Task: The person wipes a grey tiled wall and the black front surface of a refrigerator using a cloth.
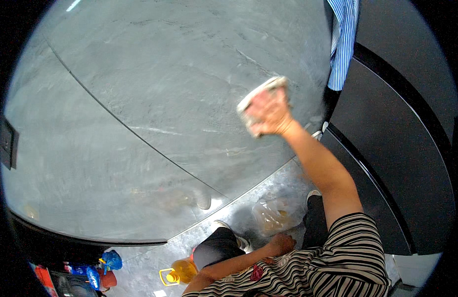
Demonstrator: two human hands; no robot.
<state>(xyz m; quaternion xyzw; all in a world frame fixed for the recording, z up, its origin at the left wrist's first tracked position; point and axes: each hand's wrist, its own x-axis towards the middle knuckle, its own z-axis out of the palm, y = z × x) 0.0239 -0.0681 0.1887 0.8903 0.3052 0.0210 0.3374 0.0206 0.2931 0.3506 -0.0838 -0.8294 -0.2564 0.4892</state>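
Note:
My right hand (270, 111) is stretched out, pressing a folded whitish cloth (264, 89) to a glossy grey wall panel (177, 74). The hand and cloth are blurred. A thin dark seam (119, 120) runs slantwise down the panelling to the left. Close to my body, my left hand (282, 244) is curled loosely by my lap, and no object shows in it. Just beyond it, a clear plastic bag (273, 217) lies on the grey tiled floor between my legs, with something yellowish inside.
Dark cabinet fronts (399, 107) rise at the right, beside a hanging blue-and-white striped cloth (342, 48). On the floor to my left stands a yellow oil jug (184, 271). Blue-wrapped items (112, 260) sit farther left. A dark socket plate (8, 143) marks the wall's left.

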